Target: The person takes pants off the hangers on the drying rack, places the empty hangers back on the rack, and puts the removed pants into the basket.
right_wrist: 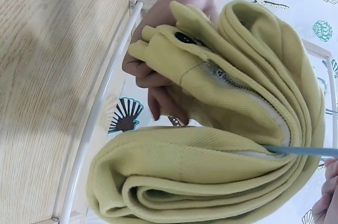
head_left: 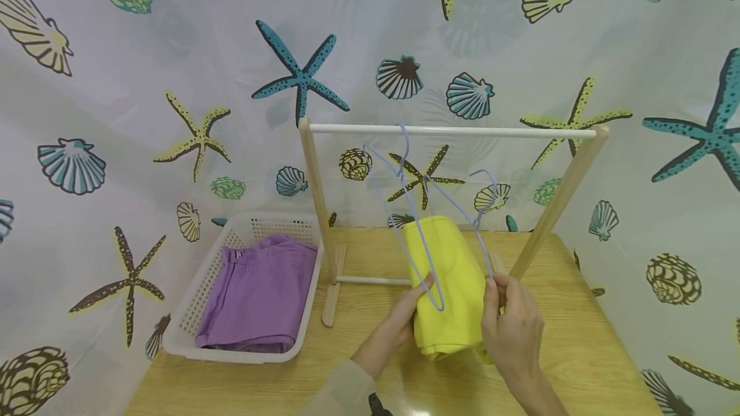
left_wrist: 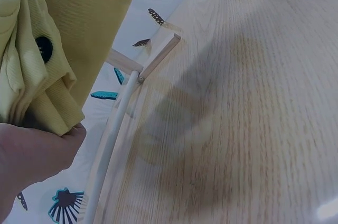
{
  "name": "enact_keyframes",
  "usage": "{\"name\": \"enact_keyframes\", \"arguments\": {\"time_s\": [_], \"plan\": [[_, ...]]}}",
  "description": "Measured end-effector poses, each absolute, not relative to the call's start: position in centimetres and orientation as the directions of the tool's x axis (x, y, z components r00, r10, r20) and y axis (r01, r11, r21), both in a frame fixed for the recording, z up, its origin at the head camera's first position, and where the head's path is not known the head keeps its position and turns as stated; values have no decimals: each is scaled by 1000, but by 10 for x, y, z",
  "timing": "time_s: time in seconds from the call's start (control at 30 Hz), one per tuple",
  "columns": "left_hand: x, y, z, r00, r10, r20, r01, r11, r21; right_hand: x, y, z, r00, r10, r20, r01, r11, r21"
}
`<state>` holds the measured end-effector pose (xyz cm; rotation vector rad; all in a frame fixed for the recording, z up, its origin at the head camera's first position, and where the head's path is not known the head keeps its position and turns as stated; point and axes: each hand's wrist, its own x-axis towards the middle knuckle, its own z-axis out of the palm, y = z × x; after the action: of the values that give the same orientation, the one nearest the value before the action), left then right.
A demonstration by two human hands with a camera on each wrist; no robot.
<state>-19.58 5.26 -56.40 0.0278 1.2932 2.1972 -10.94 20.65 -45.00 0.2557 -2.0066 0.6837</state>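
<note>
Yellow trousers [head_left: 448, 262], folded into a thick bundle, are draped over a thin lavender hanger [head_left: 457, 205]. In the right wrist view, the fold of the trousers [right_wrist: 211, 160] lies around the hanger's bar [right_wrist: 301, 150], and a black button and a zip show. My left hand [head_left: 401, 313] grips the bundle's left side; the left wrist view shows my thumb side [left_wrist: 39, 147] against the cloth [left_wrist: 79, 28]. At the hanger's right side, my right hand [head_left: 514, 326] pinches the wire. A second lavender hanger [head_left: 403, 146] hangs from the rail, its lower end before the trousers.
A clothes rack with wooden legs [head_left: 317, 198] and a white rail [head_left: 520, 132] stands on the wooden table [head_left: 370, 371]. Left of it, a white basket [head_left: 187, 313] holds folded purple clothing [head_left: 260, 294]. A shell-and-starfish curtain [head_left: 358, 37] surrounds the table's back and sides.
</note>
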Motion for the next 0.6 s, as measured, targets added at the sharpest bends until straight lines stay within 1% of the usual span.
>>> {"name": "enact_keyframes", "arguments": {"time_s": [0.13, 0.37, 0.6], "plan": [[-197, 50, -561, -823, 509, -252, -480, -385, 788, -109, 208, -448, -520, 99, 848, -443, 818, -368], [-196, 45, -559, -809, 550, -209, -467, -384, 796, -109, 212, -446, -540, 114, 834, -422, 821, -385], [-192, 43, -555, -821, 528, -218, -457, -378, 805, -109, 217, -447, -554, 125, 823, -423, 809, -408]]}}
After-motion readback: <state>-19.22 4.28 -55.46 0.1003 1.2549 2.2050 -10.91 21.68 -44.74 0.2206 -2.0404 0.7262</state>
